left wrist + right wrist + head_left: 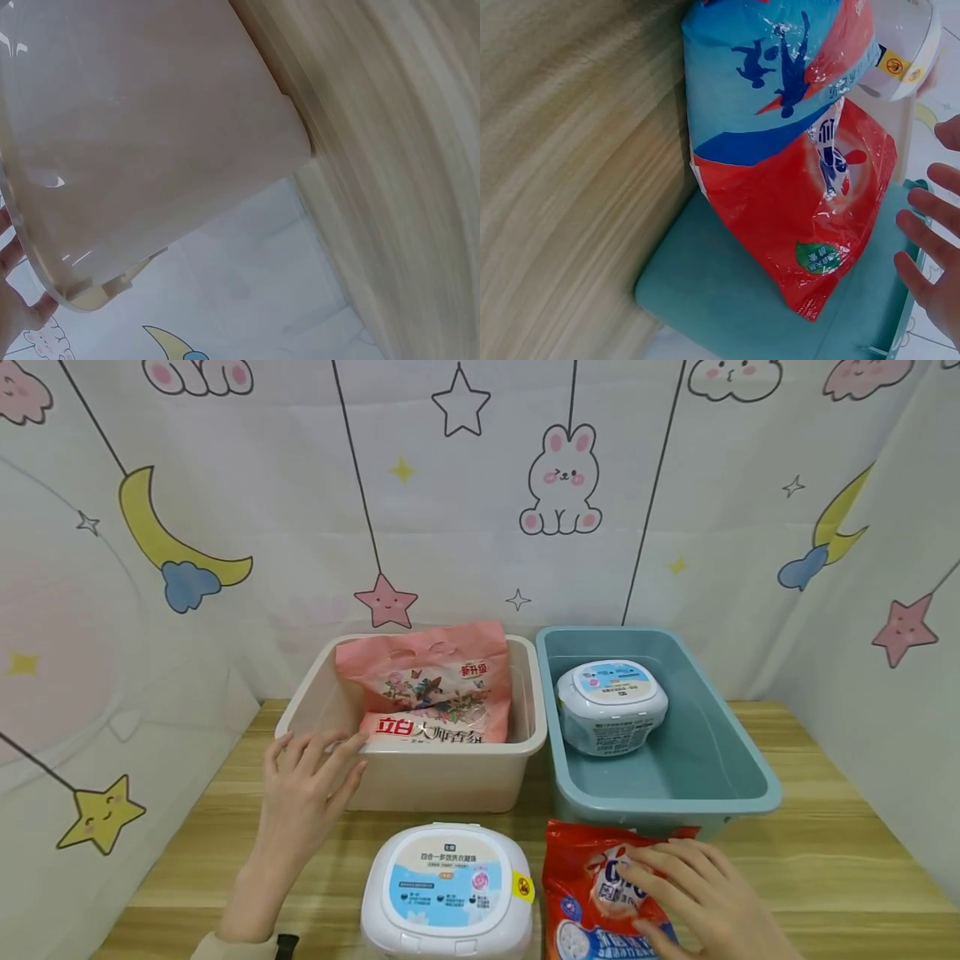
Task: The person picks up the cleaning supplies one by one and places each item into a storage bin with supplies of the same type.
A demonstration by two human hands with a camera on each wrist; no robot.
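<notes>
My left hand (307,789) is at the front left corner of a cream bin (442,781), its fingers touching or just over the rim. Inside that bin lies a pink bag of laundry detergent (435,693). The left wrist view shows the bin's side wall (157,112) with the fingertips at the rim. Over a red and blue bag of detergent (570,877) hovers my right hand (701,897), fingers spread. The right wrist view shows this hand (937,232) apart from the bag (780,202), holding nothing.
A white lidded tub (450,893) of laundry beads stands in front of the cream bin, left of the red bag. Another such tub (611,710) sits in the teal bin (663,810) at the right. Behind both bins hangs a patterned cloth (465,510).
</notes>
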